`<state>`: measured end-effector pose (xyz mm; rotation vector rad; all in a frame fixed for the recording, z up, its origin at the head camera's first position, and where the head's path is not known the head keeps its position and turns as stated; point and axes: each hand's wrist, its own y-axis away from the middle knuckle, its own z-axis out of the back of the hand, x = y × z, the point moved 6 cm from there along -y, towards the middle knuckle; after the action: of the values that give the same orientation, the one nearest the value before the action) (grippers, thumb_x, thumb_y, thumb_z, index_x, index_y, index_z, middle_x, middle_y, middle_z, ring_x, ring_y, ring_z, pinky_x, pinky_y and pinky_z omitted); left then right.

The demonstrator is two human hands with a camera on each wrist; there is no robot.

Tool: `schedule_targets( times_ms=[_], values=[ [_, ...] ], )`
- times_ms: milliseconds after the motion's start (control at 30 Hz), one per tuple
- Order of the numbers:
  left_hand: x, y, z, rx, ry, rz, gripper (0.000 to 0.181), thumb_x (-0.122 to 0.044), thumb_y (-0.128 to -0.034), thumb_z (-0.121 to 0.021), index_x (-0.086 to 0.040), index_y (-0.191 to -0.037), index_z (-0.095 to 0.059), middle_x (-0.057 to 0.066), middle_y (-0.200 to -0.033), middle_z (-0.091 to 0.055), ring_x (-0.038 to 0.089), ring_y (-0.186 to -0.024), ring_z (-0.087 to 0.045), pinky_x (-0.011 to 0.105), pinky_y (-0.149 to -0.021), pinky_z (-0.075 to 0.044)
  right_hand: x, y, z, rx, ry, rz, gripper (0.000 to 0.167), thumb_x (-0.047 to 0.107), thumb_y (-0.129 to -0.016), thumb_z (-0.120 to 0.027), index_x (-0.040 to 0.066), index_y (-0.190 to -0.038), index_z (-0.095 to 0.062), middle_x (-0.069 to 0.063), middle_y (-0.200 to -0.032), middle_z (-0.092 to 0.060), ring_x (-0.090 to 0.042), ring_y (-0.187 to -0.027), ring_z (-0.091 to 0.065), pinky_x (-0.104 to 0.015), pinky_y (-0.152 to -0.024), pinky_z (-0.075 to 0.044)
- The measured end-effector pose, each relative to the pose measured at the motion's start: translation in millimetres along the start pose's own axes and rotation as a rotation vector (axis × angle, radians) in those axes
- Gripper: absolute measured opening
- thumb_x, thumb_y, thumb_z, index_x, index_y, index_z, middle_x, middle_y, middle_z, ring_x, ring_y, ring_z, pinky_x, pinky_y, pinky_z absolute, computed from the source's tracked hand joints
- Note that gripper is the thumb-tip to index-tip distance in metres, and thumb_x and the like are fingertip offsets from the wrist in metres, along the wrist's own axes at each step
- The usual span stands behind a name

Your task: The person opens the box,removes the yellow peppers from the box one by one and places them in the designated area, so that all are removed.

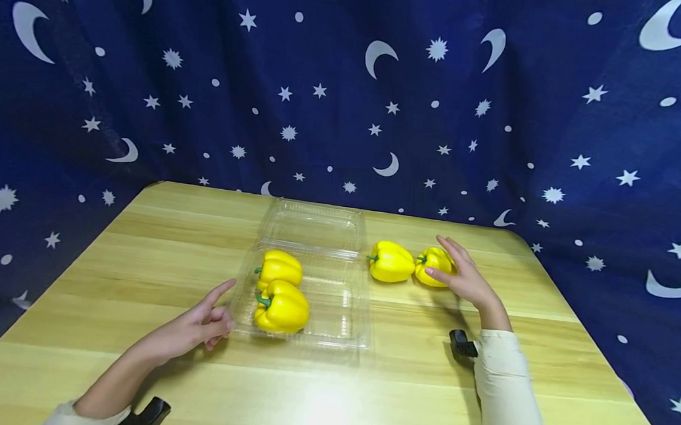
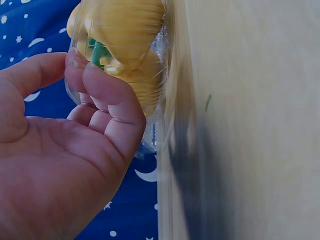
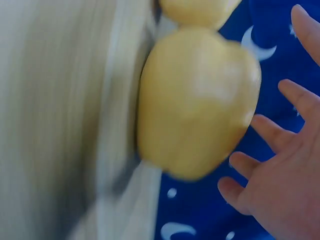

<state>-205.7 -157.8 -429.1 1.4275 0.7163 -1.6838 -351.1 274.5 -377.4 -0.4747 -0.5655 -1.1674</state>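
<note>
Right sleeve (image 1: pixel 508 395) stretched forward, right hand (image 1: pixel 469 281) spread beside yellow pepper (image 3: pixel 197 100); left hand (image 1: pixel 199 321) empty, loosely curled, by clear container (image 1: pixel 334 301)

**Left hand (image 2: pixel 82 135), yellow peppers (image 2: pixel 129 27), clear container (image 2: pixel 160 45)**

We list: left hand, fingers bent, in front of the clear container, contact unclear; yellow peppers behind its ribbed wall, green stem (image 2: pixel 99 52) showing; pale wooden table (image 2: pixel 265 140); blue cloth (image 2: pixel 120 215), moon-patterned, beyond the table's edge.

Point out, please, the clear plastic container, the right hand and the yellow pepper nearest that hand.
Clear plastic container (image 1: pixel 333 301), head view: bare base, right side.
Right hand (image 1: pixel 467 279), head view: middle.
Nearest yellow pepper (image 1: pixel 434 258), head view: upper side.
</note>
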Motion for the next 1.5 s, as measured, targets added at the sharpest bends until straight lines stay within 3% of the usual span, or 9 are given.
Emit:
schedule_targets(
  times_ms=[433, 700, 933, 1267, 1500],
  values=[
    [-0.3, -1.3, -1.4, -0.012, -0.004, 0.015, 0.077, -0.015, -0.0947, -0.046, -0.011, -0.145, 0.013, 0.010, -0.081, -0.047, 0.009, -0.062, -0.041, 0.025, -0.056, -0.040, 91.5, 3.8, -50.0, 0.018, 0.078, 0.150, 0.086, 0.037, -0.081, -0.067, 0.027, -0.147, -0.014, -0.016, -0.151, -0.010, -0.042, -0.137, -0.005, -0.066, -0.102, -0.001],
    [-3.8, -0.9, -1.0, -0.012, -0.002, 0.007, 0.077, -0.013, -0.0943, -0.046, -0.011, -0.145, 0.013, 0.009, -0.081, -0.046, 0.011, -0.062, -0.040, 0.025, -0.055, -0.039, 141.5, 12.1, -85.0, 0.095, 0.042, 0.251, 0.089, 0.034, -0.078, -0.070, 0.023, -0.147, -0.015, -0.011, -0.151, -0.012, -0.037, -0.138, -0.003, -0.064, -0.103, -0.003],
    [-4.3, 0.0, -2.7, -0.016, 0.009, 0.027, 0.079, -0.014, -0.0941, -0.046, -0.010, -0.145, 0.014, 0.009, -0.081, -0.045, 0.011, -0.062, -0.039, 0.026, -0.056, -0.038, 179.7, 23.4, -120.4, 0.193, 0.084, 0.307, 0.091, 0.039, -0.079, -0.069, 0.020, -0.148, -0.013, -0.015, -0.151, -0.012, -0.040, -0.138, -0.004, -0.065, -0.103, -0.002],
    [-3.8, 0.4, -3.5, -0.024, 0.007, 0.030, 0.078, -0.013, -0.0941, -0.046, -0.010, -0.145, 0.013, 0.008, -0.081, -0.045, 0.011, -0.062, -0.040, 0.026, -0.056, -0.039, 203.6, 32.1, -154.9, 0.278, 0.077, 0.320, 0.086, 0.042, -0.082, -0.064, 0.023, -0.147, -0.012, -0.019, -0.149, -0.015, -0.039, -0.136, -0.015, -0.062, -0.104, -0.010],
    [-3.0, -0.7, -2.7, -0.023, 0.013, 0.026, 0.078, -0.014, -0.0939, -0.046, -0.012, -0.145, 0.013, 0.008, -0.080, -0.046, 0.011, -0.062, -0.040, 0.026, -0.056, -0.039, 200.5, 30.6, -168.9, 0.318, 0.048, 0.249, 0.087, 0.043, -0.084, -0.061, 0.024, -0.148, -0.006, -0.020, -0.145, -0.022, -0.038, -0.122, -0.041, -0.052, -0.097, -0.036]
  ],
)
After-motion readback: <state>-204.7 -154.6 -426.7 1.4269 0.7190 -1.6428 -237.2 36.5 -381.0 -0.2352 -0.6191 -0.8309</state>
